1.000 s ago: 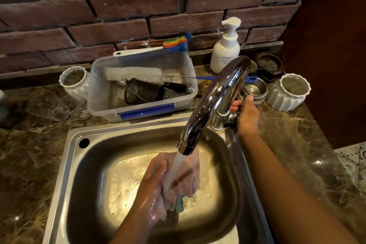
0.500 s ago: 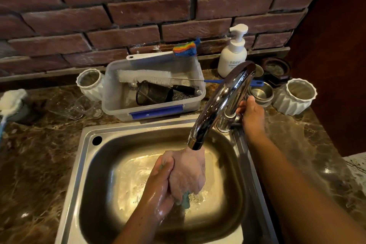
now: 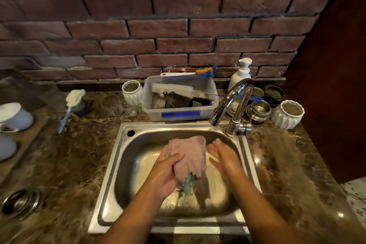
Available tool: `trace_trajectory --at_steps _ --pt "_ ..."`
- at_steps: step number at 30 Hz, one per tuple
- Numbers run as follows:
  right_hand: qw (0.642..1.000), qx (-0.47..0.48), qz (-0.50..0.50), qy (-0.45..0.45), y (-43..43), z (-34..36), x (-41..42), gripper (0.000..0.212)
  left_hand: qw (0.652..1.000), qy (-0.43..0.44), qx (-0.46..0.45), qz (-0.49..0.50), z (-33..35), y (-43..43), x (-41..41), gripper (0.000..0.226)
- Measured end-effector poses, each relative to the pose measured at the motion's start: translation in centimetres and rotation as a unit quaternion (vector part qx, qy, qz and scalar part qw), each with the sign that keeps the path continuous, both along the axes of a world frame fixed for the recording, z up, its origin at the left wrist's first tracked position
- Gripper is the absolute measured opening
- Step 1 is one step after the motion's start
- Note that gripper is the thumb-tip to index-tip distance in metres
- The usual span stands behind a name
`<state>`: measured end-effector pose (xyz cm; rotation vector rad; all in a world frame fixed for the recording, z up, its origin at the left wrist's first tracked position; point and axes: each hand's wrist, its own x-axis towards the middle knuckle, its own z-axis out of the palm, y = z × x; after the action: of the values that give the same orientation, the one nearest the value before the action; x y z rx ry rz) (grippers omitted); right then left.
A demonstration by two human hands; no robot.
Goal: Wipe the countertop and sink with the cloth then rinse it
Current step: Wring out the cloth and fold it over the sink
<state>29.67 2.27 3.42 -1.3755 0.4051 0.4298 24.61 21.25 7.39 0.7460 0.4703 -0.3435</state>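
Marble countertop (image 3: 281,166) rings steel sink (image 3: 111,166) — brick wall (image 3: 178,31) behind.

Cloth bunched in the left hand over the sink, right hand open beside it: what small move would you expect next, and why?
Probably the right hand closes on the cloth to wring it. The left hand grips it bunched over the sink, no water runs from the faucet, and the right hand is open beside it.

The sink (image 3: 111,166) basin lies open below, while the faucet (image 3: 231,103) arches over its back right corner and a plastic tub (image 3: 178,116) crowds the rear rim.
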Motion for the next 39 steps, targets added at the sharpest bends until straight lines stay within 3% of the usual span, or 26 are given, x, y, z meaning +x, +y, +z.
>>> trace_trajectory --at_steps 3,7,10,12,16,24,28,32,36,39 --pt "0.955 0.279 0.046 0.087 2.4 1.9 -2.4 0.073 0.999 -0.02 0.017 -0.024 1.6 0.2 -0.8 0.055" --pt "0.911 0.385 0.105 0.106 3.9 5.0 -4.4 0.093 0.996 -0.046 0.05 -0.055 3.4 1.4 -1.6 0.065" --pt "0.923 0.355 0.135 0.062 4.5 7.1 -5.3 0.081 0.992 -0.064 0.075 -0.077 4.3 3.0 -1.9 0.062" --pt "0.947 0.288 0.13 0.05 4.8 7.5 -5.4 0.084 0.987 -0.078 0.1 -0.096 4.7 4.3 -2.1 0.059" --pt "0.98 0.135 0.144 0.03 4.9 8.8 -4.8 0.047 0.974 -0.084 0.166 -0.131 5.6 6.5 -2.1 0.047" --pt "0.984 0.031 0.17 -0.037 6.2 10.7 -3.9 0.031 0.954 -0.097 0.257 -0.121 6.1 8.9 -1.1 0.034" --pt "0.981 0.077 0.174 -0.031 6.9 10.3 -3.8 0.035 0.952 -0.09 0.271 -0.114 5.7 9.4 -0.8 0.031" --pt "0.97 0.18 0.16 -0.011 6.6 9.2 -3.5 0.04 0.979 -0.061 0.187 -0.058 4.8 9.9 -0.2 0.034" --pt "0.971 0.196 0.134 0.007 6.4 8.7 -2.7 0.04 0.989 -0.049 0.112 -0.084 4.4 10.6 0.1 0.037" --pt "0.968 0.21 0.134 0.009 6.3 8.7 -2.2 0.043 0.987 -0.046 0.12 -0.093 4.1 10.8 0.6 0.048"
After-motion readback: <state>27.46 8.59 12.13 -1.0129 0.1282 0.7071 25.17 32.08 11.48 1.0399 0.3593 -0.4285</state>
